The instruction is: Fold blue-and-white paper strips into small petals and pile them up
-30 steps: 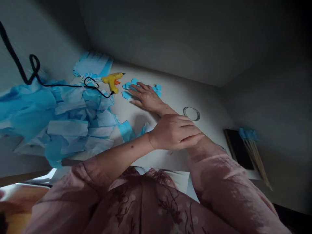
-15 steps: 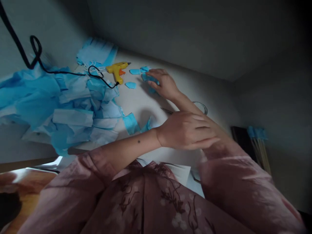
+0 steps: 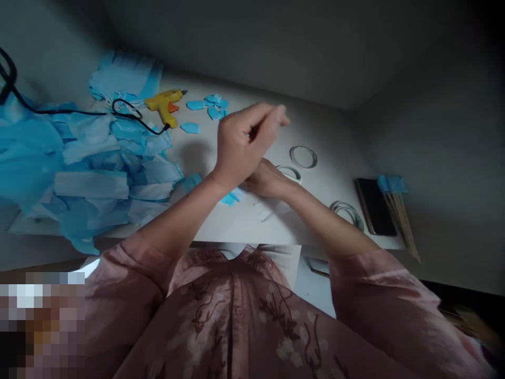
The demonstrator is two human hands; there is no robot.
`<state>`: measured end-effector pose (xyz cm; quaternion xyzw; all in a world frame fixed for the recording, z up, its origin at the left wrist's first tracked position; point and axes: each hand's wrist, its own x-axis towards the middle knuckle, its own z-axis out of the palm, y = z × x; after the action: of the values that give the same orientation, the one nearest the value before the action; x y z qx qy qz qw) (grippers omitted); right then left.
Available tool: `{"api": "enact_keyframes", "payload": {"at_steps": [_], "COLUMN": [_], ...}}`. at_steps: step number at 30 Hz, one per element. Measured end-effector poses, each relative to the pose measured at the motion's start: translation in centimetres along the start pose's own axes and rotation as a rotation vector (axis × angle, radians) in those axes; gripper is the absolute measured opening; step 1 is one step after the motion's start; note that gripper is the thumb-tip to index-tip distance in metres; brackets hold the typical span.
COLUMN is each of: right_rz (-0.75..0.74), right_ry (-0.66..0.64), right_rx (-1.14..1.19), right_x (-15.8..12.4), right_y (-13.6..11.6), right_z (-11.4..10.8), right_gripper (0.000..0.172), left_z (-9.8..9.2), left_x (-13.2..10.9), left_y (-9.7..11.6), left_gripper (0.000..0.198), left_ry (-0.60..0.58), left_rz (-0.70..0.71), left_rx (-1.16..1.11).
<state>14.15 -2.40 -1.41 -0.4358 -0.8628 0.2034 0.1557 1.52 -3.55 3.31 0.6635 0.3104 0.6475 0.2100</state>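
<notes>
My left hand [image 3: 252,139] is raised over the table with its fingers curled and the thumb pressed to them. Whatever it may hold is hidden or too small to name. Below and behind it, my right hand [image 3: 266,179] reaches across to the left, its fingers covered by the left hand. A bit of blue fabric [image 3: 230,198] lies by the right hand. Beyond the hands, several small cut blue pieces [image 3: 215,108] are grouped on the white table [image 3: 221,226]. A yellow glue gun [image 3: 162,105] with an orange trigger lies left of them.
Blue and white fabric scraps [image 3: 90,184] pile up at the left, with a stack of blue face masks [image 3: 128,76] behind. A black cord [image 3: 71,111] runs to the glue gun. Right are ring coils [image 3: 303,157], a flat black object [image 3: 374,205] and blue-tipped sticks [image 3: 402,216].
My right hand has left the small cut blue pieces and come back nearer me. My left hand has lifted off the right forearm and moved up and left. The view has shifted right.
</notes>
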Motion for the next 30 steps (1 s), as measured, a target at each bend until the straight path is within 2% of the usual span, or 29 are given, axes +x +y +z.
{"api": "enact_keyframes", "payload": {"at_steps": [2, 4, 7, 10, 15, 20, 24, 27, 30], "right_rz": [0.010, 0.037, 0.108, 0.161, 0.150, 0.159, 0.198, 0.196, 0.170], "right_ry": [0.015, 0.095, 0.223, 0.320, 0.413, 0.426, 0.447, 0.550, 0.673], "right_rx": [0.088, 0.223, 0.412, 0.540, 0.606, 0.613, 0.675, 0.721, 0.759], "right_x": [0.0, 0.1, 0.3, 0.5, 0.3, -0.3, -0.5, -0.7, -1.0], "right_y": [0.2, 0.9, 2.8, 4.6, 6.1, 6.5, 6.9, 7.1, 6.6], "right_z": [-1.1, -2.1, -3.0, -3.4, -4.1, -4.0, -3.0, -2.7, -2.9], "right_gripper": [0.009, 0.012, 0.014, 0.027, 0.046, 0.045, 0.048, 0.054, 0.050], "left_z": [0.1, 0.4, 0.7, 0.5, 0.2, 0.5, 0.7, 0.7, 0.7], "left_x": [0.4, 0.6, 0.9, 0.9, 0.8, 0.1, -0.2, 0.0, 0.1], "left_y": [-1.1, -2.3, -4.2, -6.2, -8.7, -9.1, -9.0, -9.0, -8.9], "left_gripper": [0.043, 0.046, 0.040, 0.033, 0.037, 0.028, 0.027, 0.025, 0.028], "left_ry": [0.047, 0.066, 0.058, 0.023, -0.082, -0.162, -0.166, -0.106, -0.047], "left_rz": [-0.143, -0.237, -0.268, -0.283, -0.350, -0.403, -0.419, -0.419, -0.395], "left_rx": [-0.033, -0.014, 0.000, -0.035, -0.089, -0.106, -0.142, -0.156, -0.185]}}
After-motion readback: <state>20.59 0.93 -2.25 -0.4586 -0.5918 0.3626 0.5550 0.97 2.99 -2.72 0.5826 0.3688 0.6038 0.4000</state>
